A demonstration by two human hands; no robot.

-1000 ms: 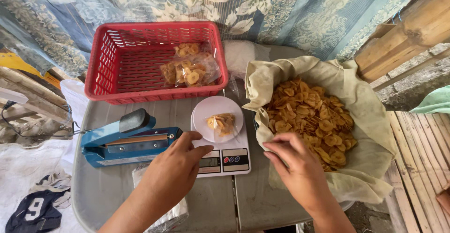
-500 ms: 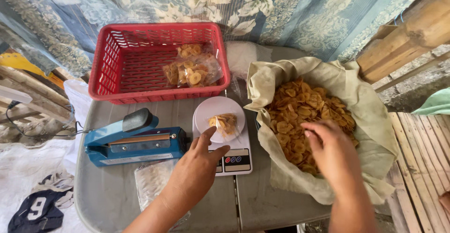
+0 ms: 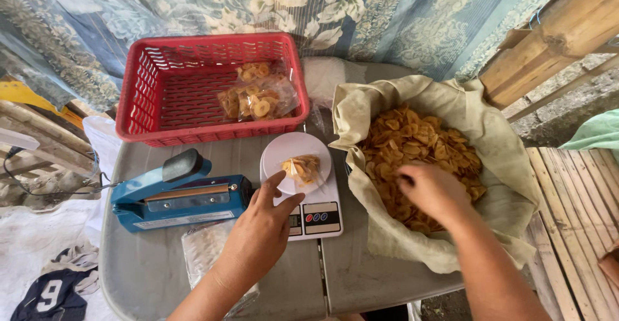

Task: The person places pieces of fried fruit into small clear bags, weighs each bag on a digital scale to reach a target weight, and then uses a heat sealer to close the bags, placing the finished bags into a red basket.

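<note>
The left hand [image 3: 261,227], fingers spread and holding nothing, rests on the edge of a white plate [image 3: 284,150] atop a kitchen scale [image 3: 316,214]; a small bag of chips [image 3: 302,168] lies just beyond its fingertips. A blue heat sealer [image 3: 177,195] sits beside it, long axis sideways. The right hand [image 3: 432,192] is buried in the chip pile [image 3: 419,147], its fingers hidden. Farthest stands a red basket [image 3: 155,95].

A grey bench [image 3: 361,276] with a seam down its middle fills the near centre, lit by soft, even daylight. Behind it, along the far side, hangs a floral curtain [image 3: 387,11] in blue, cream and grey. At far right thick bamboo poles [image 3: 554,37] lean across a rough stone wall [image 3: 567,108]. A slatted bamboo platform [image 3: 574,198] lies at near right. At left, crumpled clothes [image 3: 51,289] lie on a pale cloth [image 3: 39,243].
</note>
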